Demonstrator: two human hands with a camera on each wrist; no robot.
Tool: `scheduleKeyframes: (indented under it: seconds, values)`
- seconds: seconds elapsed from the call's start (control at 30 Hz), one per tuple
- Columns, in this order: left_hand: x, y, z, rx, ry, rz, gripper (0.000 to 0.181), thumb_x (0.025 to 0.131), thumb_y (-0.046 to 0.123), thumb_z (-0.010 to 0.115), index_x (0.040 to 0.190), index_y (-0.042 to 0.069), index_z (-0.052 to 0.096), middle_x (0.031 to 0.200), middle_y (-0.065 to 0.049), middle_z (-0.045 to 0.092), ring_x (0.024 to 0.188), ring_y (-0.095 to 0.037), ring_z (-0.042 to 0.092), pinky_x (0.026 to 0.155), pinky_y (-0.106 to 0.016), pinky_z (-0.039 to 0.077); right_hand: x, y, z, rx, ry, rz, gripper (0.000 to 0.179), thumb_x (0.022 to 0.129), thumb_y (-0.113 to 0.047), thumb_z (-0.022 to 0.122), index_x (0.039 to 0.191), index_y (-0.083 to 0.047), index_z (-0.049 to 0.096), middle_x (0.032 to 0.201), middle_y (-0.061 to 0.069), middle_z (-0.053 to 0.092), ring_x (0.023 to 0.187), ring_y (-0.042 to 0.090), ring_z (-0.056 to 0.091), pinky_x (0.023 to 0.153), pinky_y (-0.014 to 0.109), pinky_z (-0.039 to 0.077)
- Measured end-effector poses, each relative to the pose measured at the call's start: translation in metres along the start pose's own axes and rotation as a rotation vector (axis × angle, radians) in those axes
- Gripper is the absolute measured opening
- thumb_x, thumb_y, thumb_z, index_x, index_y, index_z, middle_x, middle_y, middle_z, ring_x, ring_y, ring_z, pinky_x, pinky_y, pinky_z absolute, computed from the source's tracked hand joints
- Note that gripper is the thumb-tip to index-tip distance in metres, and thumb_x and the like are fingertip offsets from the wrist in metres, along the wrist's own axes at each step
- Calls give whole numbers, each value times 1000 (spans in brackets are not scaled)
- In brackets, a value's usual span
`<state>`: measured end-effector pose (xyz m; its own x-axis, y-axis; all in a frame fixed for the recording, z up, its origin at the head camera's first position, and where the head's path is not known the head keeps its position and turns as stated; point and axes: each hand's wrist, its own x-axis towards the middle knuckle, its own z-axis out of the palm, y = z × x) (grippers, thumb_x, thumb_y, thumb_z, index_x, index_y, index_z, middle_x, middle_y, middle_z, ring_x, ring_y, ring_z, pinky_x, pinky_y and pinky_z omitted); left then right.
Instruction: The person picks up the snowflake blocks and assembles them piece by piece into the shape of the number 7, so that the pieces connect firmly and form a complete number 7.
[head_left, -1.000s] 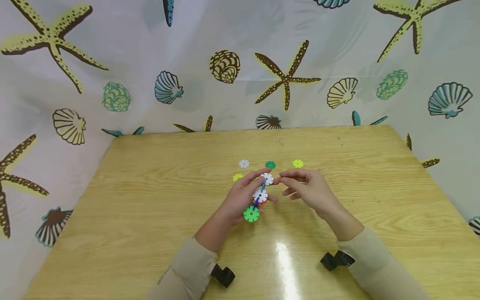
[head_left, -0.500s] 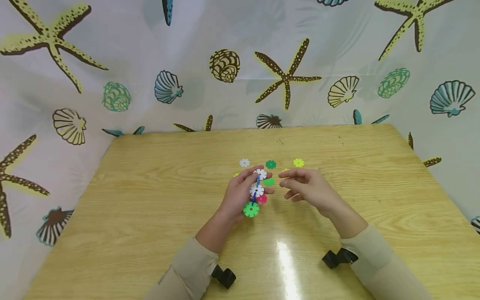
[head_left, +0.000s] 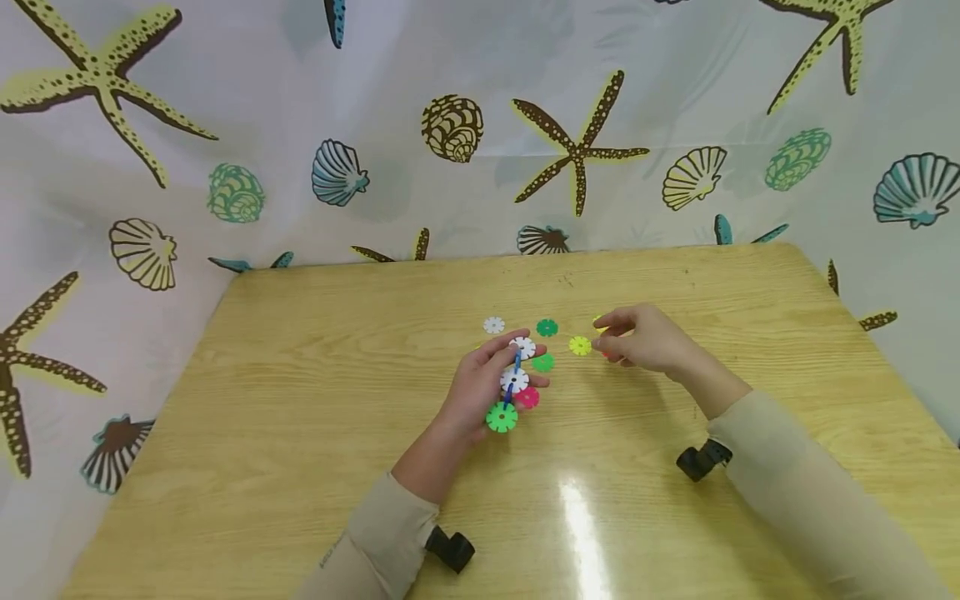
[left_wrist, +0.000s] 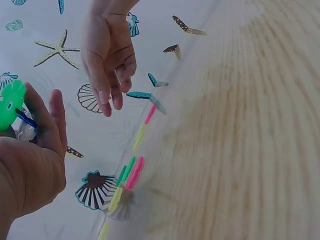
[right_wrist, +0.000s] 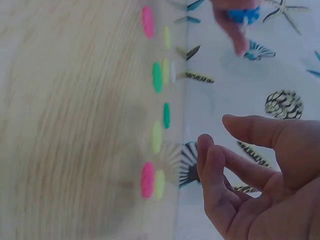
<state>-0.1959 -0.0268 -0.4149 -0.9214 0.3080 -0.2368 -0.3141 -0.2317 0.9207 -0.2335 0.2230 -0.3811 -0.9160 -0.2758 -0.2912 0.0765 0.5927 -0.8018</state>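
Observation:
In the head view my left hand (head_left: pixel 474 390) grips a chain of interlocking snowflake discs (head_left: pixel 514 381) between thumb and fingers. White and bright green discs face up, joined by blue ones set edge-on. My right hand (head_left: pixel 651 340) is farther right, over the table, thumb and fingers bent and apart with nothing between them in the right wrist view. A yellow disc (head_left: pixel 580 346) lies just left of its fingertips. Beneath those fingers, a pink disc (right_wrist: pixel 148 180) and another yellow disc (head_left: pixel 599 322) are partly covered.
Loose discs lie flat on the wooden table (head_left: pixel 337 400): a white one (head_left: pixel 493 325), a dark green one (head_left: pixel 547 327), a light green one (head_left: pixel 543 362) and a pink one (head_left: pixel 528 397) beside my left hand. A patterned cloth (head_left: pixel 405 183) hangs behind the table.
My right hand has moved right and away from me, from beside the chain to over the loose discs. The left hand with the chain first shifted slightly left, then stayed nearly still.

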Motion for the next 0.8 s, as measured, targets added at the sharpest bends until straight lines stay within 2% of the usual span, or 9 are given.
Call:
scheduleKeyframes:
  seconds: [0.1,0.3,0.47,0.57,0.7,0.8]
  values:
    - [0,1,1,-7,-16,8,36,109,25,41,141,17,54,137,-13,63,80,-12,75,63,-23,60,5,9,-5,4,22,22,48,98,-18,63,140,3,53,124,23,57,96,26,67,85,38,59]
    - [1,0,3,14,-17,-11,34,108,27,43,138,20,57,132,-8,67,82,-13,75,62,-21,58,13,28,-11,59,57,57,45,93,-10,70,133,7,58,108,14,60,84,14,62,76,26,58]
    - [1,0,3,36,-38,-15,33,108,26,44,138,20,58,133,-8,66,82,-12,75,56,-19,55,19,38,-11,95,77,98,45,92,-11,71,132,6,60,118,18,60,90,11,64,83,26,60]
    - [0,0,2,48,-52,-18,33,108,27,45,137,22,58,133,-8,66,83,-11,75,51,-17,53,23,43,-9,102,84,119,45,92,-13,73,131,4,61,126,21,59,90,10,65,82,25,60]
    - [0,-1,0,40,-61,-13,32,108,29,45,136,23,59,134,-6,66,85,-11,75,50,-17,52,25,47,-6,61,107,122,45,88,-15,77,127,4,65,124,21,60,92,12,63,79,23,59]
    - [-1,-1,-1,28,-79,-10,33,108,27,45,138,22,57,140,-6,62,88,-11,75,49,-16,50,25,48,-3,-33,139,111,43,87,-19,79,122,1,69,124,20,63,101,21,61,87,29,56]
